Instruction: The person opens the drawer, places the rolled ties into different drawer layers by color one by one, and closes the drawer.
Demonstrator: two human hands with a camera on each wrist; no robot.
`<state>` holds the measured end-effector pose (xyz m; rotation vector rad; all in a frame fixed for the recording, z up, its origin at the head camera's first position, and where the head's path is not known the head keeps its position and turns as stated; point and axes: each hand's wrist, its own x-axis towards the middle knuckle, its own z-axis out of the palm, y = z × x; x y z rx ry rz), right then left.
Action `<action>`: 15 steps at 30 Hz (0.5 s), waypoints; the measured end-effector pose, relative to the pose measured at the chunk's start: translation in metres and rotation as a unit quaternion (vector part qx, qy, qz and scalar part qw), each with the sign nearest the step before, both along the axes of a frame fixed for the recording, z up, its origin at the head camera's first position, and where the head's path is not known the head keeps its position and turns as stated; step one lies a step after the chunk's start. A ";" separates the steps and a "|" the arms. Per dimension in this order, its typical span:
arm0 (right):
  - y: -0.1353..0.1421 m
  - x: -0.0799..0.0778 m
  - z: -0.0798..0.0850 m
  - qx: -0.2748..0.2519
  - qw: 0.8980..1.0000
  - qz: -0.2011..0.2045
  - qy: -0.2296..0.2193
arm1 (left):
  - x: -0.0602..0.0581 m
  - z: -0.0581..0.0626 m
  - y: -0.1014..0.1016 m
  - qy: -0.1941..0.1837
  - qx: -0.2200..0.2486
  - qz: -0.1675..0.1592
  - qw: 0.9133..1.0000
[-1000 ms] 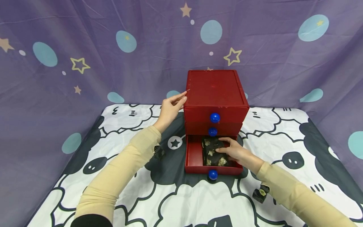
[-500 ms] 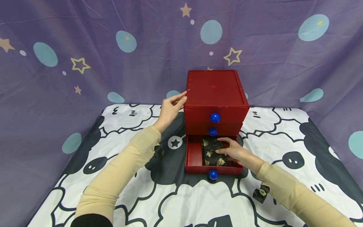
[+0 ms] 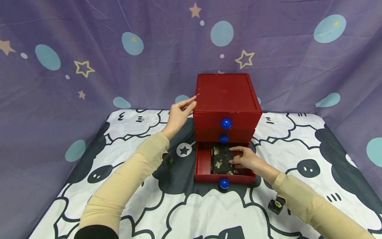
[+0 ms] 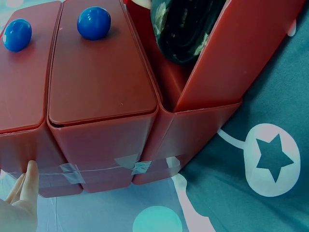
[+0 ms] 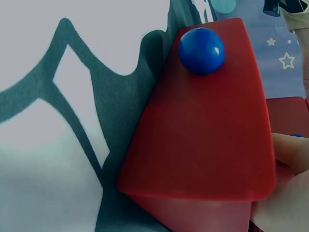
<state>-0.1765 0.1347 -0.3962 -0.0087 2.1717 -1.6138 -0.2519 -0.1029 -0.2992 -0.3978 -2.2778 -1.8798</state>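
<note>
A red cabinet [image 3: 226,93] of stacked drawers with blue knobs stands on the cloth. Its bottom drawer [image 3: 205,162] is pulled out, and in it lies a black pouch-like item [image 3: 220,159] with pale flowers. The left wrist view shows the rounded dark end of that item [image 4: 179,46]. My right hand [image 3: 247,160] reaches in from the right, thumb and fingers bent about the item's right side; its lower fingers are hidden. My left hand [image 3: 179,114] touches the cabinet's upper left side with nearly straight fingers [image 4: 30,188].
The upper drawer [image 3: 209,120] and middle drawer [image 3: 208,135] are closed. A blue knob [image 3: 224,183] juts from the front of the pulled-out drawer. A cartoon-print cloth [image 3: 143,205] covers the table, and a purple curtain [image 3: 161,43] hangs close behind the cabinet.
The floral item has shifted slightly left and looks narrower, its flowers turned leftward. My right hand has drifted a little right and down. My left hand stays against the cabinet.
</note>
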 end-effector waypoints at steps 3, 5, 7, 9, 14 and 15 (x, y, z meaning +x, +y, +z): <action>0.000 0.001 0.001 0.015 1.000 0.003 0.019 | -0.006 -0.007 -0.001 0.010 -0.001 0.005 1.000; -0.001 0.002 0.002 0.032 0.999 0.007 0.033 | -0.007 -0.009 -0.001 0.013 -0.001 0.007 1.000; -0.001 0.003 0.002 0.052 0.997 0.014 0.053 | -0.007 -0.009 -0.001 0.012 -0.002 0.008 1.000; -0.001 0.005 0.003 0.071 0.994 0.019 0.077 | -0.006 -0.008 -0.001 0.009 -0.003 0.006 1.000; 0.003 0.010 0.004 0.132 0.977 0.038 0.160 | 0.002 0.002 0.001 -0.003 -0.003 0.001 1.000; 0.003 0.011 0.004 0.142 0.974 0.039 0.175 | 0.005 0.005 0.001 -0.004 -0.002 0.001 1.000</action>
